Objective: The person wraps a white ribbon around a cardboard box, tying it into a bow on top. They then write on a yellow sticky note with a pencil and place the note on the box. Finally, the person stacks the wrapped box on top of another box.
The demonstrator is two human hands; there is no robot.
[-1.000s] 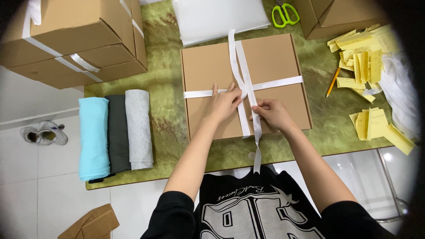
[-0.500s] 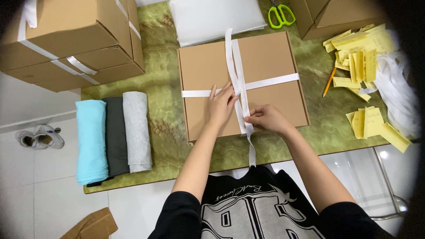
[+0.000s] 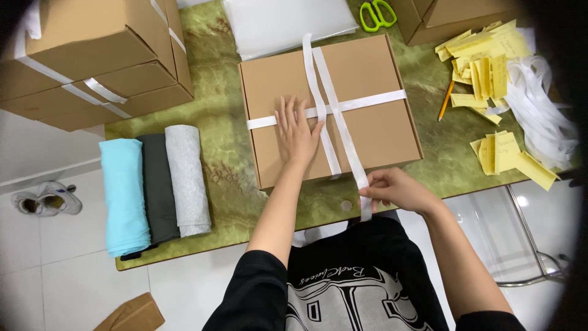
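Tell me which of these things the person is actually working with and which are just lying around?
In use: flat cardboard box, white ribbon, left hand pressing the box, right hand pulling the ribbon.

Lying about: green scissors, pencil, yellow paper slips, rolled cloths, stacked boxes.

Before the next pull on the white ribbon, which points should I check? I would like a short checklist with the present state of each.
1. Left hand lies flat on the cardboard box, beside the ribbon crossing: ok.
2. Right hand pinches the white ribbon at the box's near edge: ok.
3. Ribbon runs straight from the crossing to the right hand, no visible twist: ok.
4. Cross band lies flat across the lid: ok.
5. A knot at the crossing: cannot tell.
6. Second ribbon strand ends loose on the lid, held by no hand: not ok.
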